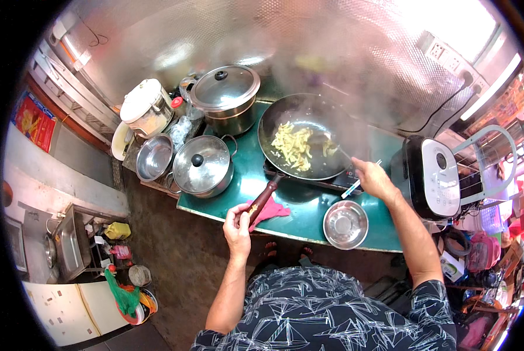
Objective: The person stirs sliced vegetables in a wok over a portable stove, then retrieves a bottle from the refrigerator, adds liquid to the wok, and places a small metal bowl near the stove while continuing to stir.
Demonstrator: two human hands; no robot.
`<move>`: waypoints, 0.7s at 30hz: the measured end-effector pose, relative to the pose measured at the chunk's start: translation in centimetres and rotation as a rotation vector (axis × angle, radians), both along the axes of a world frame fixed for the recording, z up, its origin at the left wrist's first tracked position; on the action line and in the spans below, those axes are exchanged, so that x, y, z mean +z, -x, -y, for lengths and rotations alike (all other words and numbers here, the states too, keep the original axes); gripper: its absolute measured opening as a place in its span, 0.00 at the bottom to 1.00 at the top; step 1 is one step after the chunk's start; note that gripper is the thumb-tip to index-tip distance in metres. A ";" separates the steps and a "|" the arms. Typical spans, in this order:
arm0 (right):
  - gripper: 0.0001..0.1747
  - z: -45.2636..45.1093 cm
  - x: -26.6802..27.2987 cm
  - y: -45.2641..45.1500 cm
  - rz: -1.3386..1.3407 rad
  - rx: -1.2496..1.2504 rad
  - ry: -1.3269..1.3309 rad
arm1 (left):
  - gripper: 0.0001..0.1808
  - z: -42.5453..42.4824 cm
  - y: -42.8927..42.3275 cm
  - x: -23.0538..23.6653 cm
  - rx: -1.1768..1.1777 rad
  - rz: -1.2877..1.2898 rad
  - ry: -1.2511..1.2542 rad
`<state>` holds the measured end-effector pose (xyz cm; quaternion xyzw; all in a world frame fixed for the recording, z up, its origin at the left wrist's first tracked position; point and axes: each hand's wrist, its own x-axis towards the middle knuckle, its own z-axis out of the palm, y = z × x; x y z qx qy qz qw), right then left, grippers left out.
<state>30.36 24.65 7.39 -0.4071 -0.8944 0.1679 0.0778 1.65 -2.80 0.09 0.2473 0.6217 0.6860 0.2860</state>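
My left hand (237, 234) grips the end of the dark red-brown handle (262, 199) of a black wok (273, 149). In my right hand (373, 179) is the thin shaft of a cooking utensil (343, 152), which reaches into the wok. Its working end is partly hidden by food and steam. Pale yellow strips of food (292, 145) lie mostly in the left half of the wok, with a small clump near the utensil. Steam rises above them. Under the wok sits a black electric cooktop (349, 177).
A steel bowl (345, 226) stands at the table's front edge, near thin white-and-blue sticks (352, 188). A pink cloth (275, 213) lies under the wok handle. Lidded pots (202, 164) stand left; a multicooker (437, 175) stands right. The green tabletop (218, 204) bears all these.
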 end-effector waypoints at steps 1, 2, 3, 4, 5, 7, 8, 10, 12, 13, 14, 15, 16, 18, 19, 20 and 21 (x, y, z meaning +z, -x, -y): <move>0.21 -0.1 -0.1 0.6 -0.024 -0.065 -0.005 | 0.10 0.1 0.0 0.0 0.000 0.003 0.003; 0.21 -0.3 -0.3 1.1 -0.048 -0.129 -0.010 | 0.10 0.1 -0.1 0.0 -0.001 0.006 0.006; 0.21 -0.6 -0.5 1.3 -0.071 -0.199 -0.015 | 0.10 0.1 -0.2 0.0 -0.006 0.009 0.009; 0.21 -1.0 -1.2 1.3 -0.050 -0.197 0.012 | 0.11 0.1 -0.1 -0.1 -0.007 0.005 0.007; 0.22 -1.4 -1.9 1.4 -0.029 -0.195 0.038 | 0.11 0.1 -0.1 -0.2 -0.008 0.000 0.004; 0.23 -1.0 -1.4 2.2 -0.049 -0.238 0.266 | 0.11 0.2 -0.1 -0.4 -0.003 0.004 0.008; 0.23 -0.3 -0.4 3.0 -0.091 -0.289 0.467 | 0.11 0.3 -0.1 -0.3 -0.002 0.011 0.012; 0.24 -0.1 -0.9 2.9 -0.202 -0.213 0.555 | 0.11 0.1 -0.2 -0.3 -0.010 0.018 0.008; 0.24 0.1 -2.4 2.8 -0.276 -0.027 0.312 | 0.11 0.1 -0.2 -0.3 -0.012 0.020 0.002; 0.24 0.6 -2.5 3.0 -0.286 0.034 0.186 | 0.11 0.1 -0.2 -0.3 -0.010 0.018 0.006; 0.24 1.0 -2.2 2.5 -0.219 0.024 0.215 | 0.11 0.2 -0.3 -0.2 -0.008 0.017 0.010; 0.24 1.9 -0.4 2.8 -0.125 0.043 0.245 | 0.11 0.3 -0.3 -0.1 -0.005 0.016 0.013; 0.24 2.6 1.3 2.9 -0.032 0.062 0.273 | 0.11 0.3 -0.3 -0.3 0.006 0.007 -0.006; 0.24 2.5 0.4 2.1 0.008 0.126 0.176 | 0.10 0.0 -0.3 -0.7 0.016 -0.014 -0.046; 0.24 2.3 0.0 2.4 0.024 0.091 0.127 | 0.11 0.0 -0.3 -0.7 0.014 -0.014 -0.045; 0.23 1.8 -0.3 2.9 0.040 0.057 0.077 | 0.11 0.0 -0.3 -0.6 0.011 -0.013 -0.044; 0.23 1.4 -0.7 3.3 0.057 0.026 0.029 | 0.11 0.1 -0.4 -0.6 0.011 -0.012 -0.042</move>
